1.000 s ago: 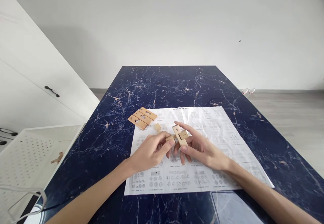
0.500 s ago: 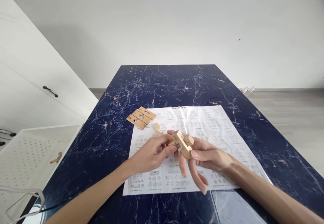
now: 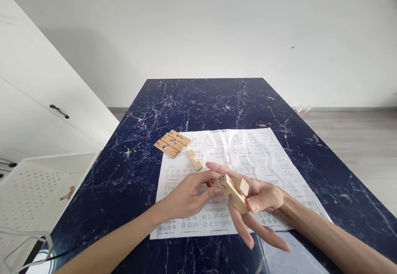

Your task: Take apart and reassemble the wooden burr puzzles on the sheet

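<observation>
Both my hands hold one small assembly of interlocked wooden puzzle pieces (image 3: pixel 232 188) above the printed instruction sheet (image 3: pixel 266 158). My right hand (image 3: pixel 259 201) grips it between thumb and forefinger, palm up, with the lower fingers stretched down and loose. My left hand (image 3: pixel 187 195) pinches the assembly's left end with thumb and fingertips. A number is drawn on the top piece. One loose wooden piece (image 3: pixel 194 160) lies on the sheet just beyond my left hand. Three flat numbered wooden pieces (image 3: pixel 172 142) lie side by side at the sheet's far left corner.
The sheet lies on a dark blue marble-pattern table (image 3: pixel 204 104). A white perforated tray (image 3: pixel 37 187) with a small wooden piece (image 3: pixel 66 193) stands left of the table. A white cabinet (image 3: pixel 40 96) is behind it. A clear plastic cover (image 3: pixel 288 257) lies at the near edge.
The hands have drawn the wooden assembly nearer and to the right and turned it over. The right hand has rolled palm up. A loose piece now lies uncovered on the sheet.
</observation>
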The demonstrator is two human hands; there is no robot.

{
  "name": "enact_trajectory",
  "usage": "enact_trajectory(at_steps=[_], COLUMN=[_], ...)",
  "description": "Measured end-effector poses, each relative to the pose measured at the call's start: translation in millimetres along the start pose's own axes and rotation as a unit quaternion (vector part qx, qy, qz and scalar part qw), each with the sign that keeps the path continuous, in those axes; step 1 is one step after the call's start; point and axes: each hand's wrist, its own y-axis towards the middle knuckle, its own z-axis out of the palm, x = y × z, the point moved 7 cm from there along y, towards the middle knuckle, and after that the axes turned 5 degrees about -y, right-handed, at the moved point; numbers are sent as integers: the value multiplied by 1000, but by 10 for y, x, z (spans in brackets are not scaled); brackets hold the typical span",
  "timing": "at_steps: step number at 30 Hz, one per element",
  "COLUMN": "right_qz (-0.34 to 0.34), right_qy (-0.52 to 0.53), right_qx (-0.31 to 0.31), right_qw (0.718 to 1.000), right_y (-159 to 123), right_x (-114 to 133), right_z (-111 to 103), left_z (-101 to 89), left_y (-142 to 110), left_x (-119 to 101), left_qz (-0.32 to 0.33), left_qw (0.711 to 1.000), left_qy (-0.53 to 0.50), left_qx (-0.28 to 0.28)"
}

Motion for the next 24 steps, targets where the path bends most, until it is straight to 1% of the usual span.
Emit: enact_trajectory(at_steps=[2, 3, 4, 5, 7, 10, 11, 13, 16, 17, 19, 21, 24], right_qz=[-2, -8, -16, -24, -41, -60, -67, -85, -112, -115, -102, -79, -52], right_qy=[6, 2, -8, -24, -72, -146, -165, -193, -240, -265, -329, -399, -505], right_qx=[33, 30, 14, -14, -88, -183, -205, -228, -269, -292, -349, -396, -432], right_qw=[999, 1000, 1000, 999, 993, 970, 963, 950, 926, 912, 872, 823, 745], right_y=[0, -2, -6, -14, -43, -98, -111, -117, -119, -125, -148, -172, -187], right_x=[-7, 7, 31, 63, 140, 244, 267, 291, 303, 305, 305, 309, 324], right_z=[41, 42, 31, 7, -58, -130, -143, -150, -170, -185, -223, -245, -236], left_z=[23, 20, 5, -21, -89, -175, -194, -213, -207, -210, -229, -250, -265], left_y=[-5, -9, -13, -18, -31, -53, -59, -69, -70, -72, -80, -91, -96], left_x=[-9, -9, -7, -6, -11, -31, -41, -67, -100, -106, -110, -101, -54], left_qz=[-6, -10, -14, -15, -11, -3, -2, 1, 4, 4, 4, 5, 2], left_qw=[1000, 1000, 1000, 1000, 999, 994, 993, 991, 990, 989, 984, 978, 974], left_qy=[2, 3, 5, 6, 14, 40, 49, 58, 59, 68, 97, 123, 131], left_qx=[10, 9, 0, -13, -51, -97, -109, -123, -126, -131, -151, -171, -182])
